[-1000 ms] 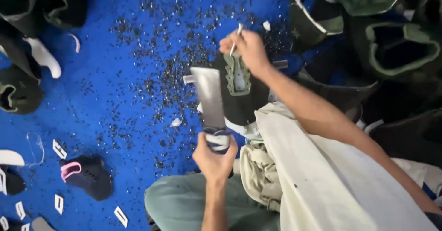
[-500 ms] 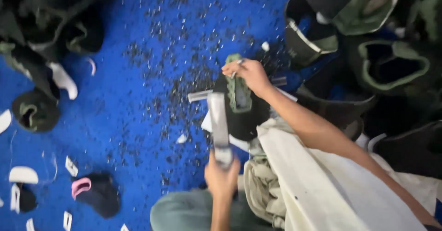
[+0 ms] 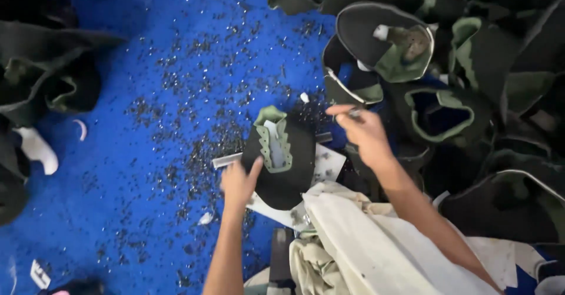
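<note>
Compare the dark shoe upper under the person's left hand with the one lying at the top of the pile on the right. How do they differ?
The shoe upper under the left hand lies alone on the blue mat, touched by the fingers; the top pile upper rests on other pieces, untouched. The first shows a green lace strip down its middle; the second shows a pale edge line and green lining. Both are dark with green trim.

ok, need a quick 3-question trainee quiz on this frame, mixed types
1. True or false: the left hand touches the black shoe upper with green trim.
2. Multiple choice: the floor covering under the scraps is A) red, B) blue, C) grey.
3. Fill in: the right hand pinches a small thin ____ between its fingertips.

Key:
1. True; its fingers rest on the upper's left edge.
2. B.
3. Tool; too blurred to tell what kind.
</note>
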